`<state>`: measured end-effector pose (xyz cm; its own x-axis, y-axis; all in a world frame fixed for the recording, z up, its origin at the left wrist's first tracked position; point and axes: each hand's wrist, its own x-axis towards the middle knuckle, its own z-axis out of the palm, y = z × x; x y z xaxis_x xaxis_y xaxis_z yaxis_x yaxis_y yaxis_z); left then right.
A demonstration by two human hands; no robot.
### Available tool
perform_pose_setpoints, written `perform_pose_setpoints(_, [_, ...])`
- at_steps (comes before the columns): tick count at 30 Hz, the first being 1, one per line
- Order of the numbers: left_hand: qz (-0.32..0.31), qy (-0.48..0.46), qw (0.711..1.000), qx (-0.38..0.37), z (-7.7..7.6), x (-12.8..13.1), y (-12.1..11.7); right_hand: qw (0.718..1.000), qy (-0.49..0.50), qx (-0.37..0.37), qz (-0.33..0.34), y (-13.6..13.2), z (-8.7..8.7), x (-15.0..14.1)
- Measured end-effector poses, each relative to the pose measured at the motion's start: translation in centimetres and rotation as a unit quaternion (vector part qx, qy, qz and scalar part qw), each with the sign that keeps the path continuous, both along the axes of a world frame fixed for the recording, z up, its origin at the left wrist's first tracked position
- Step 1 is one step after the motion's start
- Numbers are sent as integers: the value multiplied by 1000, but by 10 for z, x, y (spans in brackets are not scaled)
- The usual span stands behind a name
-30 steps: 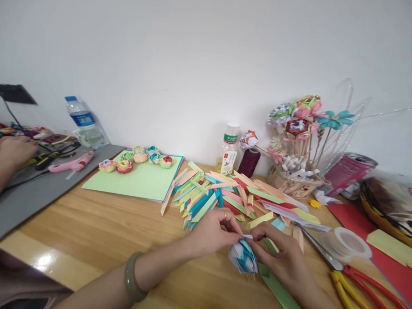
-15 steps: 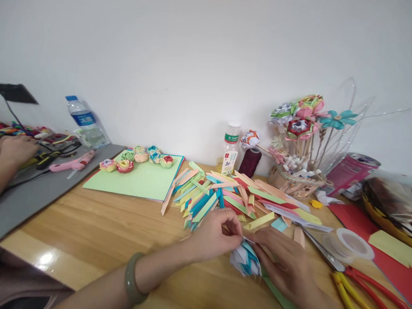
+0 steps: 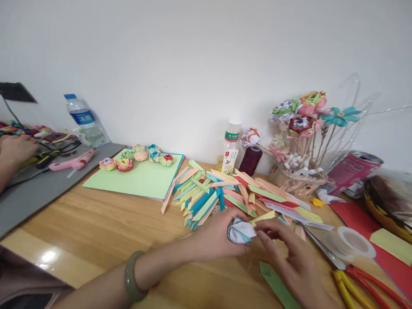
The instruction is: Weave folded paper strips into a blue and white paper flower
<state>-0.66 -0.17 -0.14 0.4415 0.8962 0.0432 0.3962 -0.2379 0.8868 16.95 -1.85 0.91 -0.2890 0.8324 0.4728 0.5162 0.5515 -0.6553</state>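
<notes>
A white and blue folded-paper flower point(image 3: 241, 231) rests in my left hand point(image 3: 216, 237), whose fingers curl around it. My right hand point(image 3: 292, 256) is at the flower's right edge, thumb and fingertips closed together. What those fingertips pinch is too small to make out. Just behind both hands spreads a heap of folded coloured paper strips point(image 3: 204, 202). Under my right wrist lies a green paper strip point(image 3: 282, 292) on the wooden table.
Scissors point(image 3: 341, 267) and a clear spool point(image 3: 355, 243) lie at right. Behind stand a bottle point(image 3: 231, 146), dark thread point(image 3: 251, 160) and a basket of paper flowers point(image 3: 295, 181). Small paper flowers point(image 3: 124, 165) sit on green paper point(image 3: 136, 183). A co-worker's hand point(image 3: 18, 151) and a pink glue gun point(image 3: 72, 162) are left.
The paper flower has turned and risen from hanging below my fingertips into my left hand's grasp. My right hand has shifted slightly right, and its fingers have moved to the flower's edge.
</notes>
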Motion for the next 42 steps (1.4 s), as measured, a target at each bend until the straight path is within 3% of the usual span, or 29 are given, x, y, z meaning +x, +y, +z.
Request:
perform_pose_setpoints(2, [27, 63, 995, 73, -1, 1, 0, 986, 44, -161, 9, 0, 1, -3])
perform_pose_setpoints(4, [31, 120, 985, 121, -3, 2, 0, 954, 97, -279, 43, 2, 0, -5])
perform_pose_setpoints(6, [33, 149, 978, 142, -4, 3, 0, 922, 137, -355, 75, 4, -3, -7])
perform_pose_setpoints(9, [36, 139, 981, 130, -4, 4, -2, 892, 167, -410, 94, 5, -7, -8])
perform_pose_setpoints(15, [37, 56, 997, 48, -2, 5, -5, 888, 174, -420, 76, 4, -6, -11])
perform_pose_setpoints(23, [63, -27, 997, 45, -7, 6, -9, 877, 187, -437, 67, -2, -5, -20])
perform_pose_setpoints(27, [50, -72, 996, 9, -4, 5, -10, 866, 222, -443, 64, -2, -9, -22])
perform_pose_setpoints(31, [56, -179, 980, -58, -3, 4, -6, 864, 263, -428, 2, 3, -11, -18])
perform_pose_setpoints(33, [36, -242, 964, -103, -3, 4, -3, 847, 309, -431, -21, 6, -11, -17])
perform_pose_setpoints(35, [3, -270, 954, -131, -3, 3, 1, 820, 353, -450, 2, 7, -11, -16])
perform_pose_setpoints(37, [-7, -253, 963, -97, -3, 2, 4, 802, 373, -464, 44, 7, -11, -15])
perform_pose_setpoints(39, [-5, -208, 977, -37, -5, 0, 7, 811, 364, -455, 56, 7, -13, -14])
perform_pose_setpoints(42, [-27, -179, 983, -34, -8, -2, 8, 861, 316, -398, 16, 10, -14, -11])
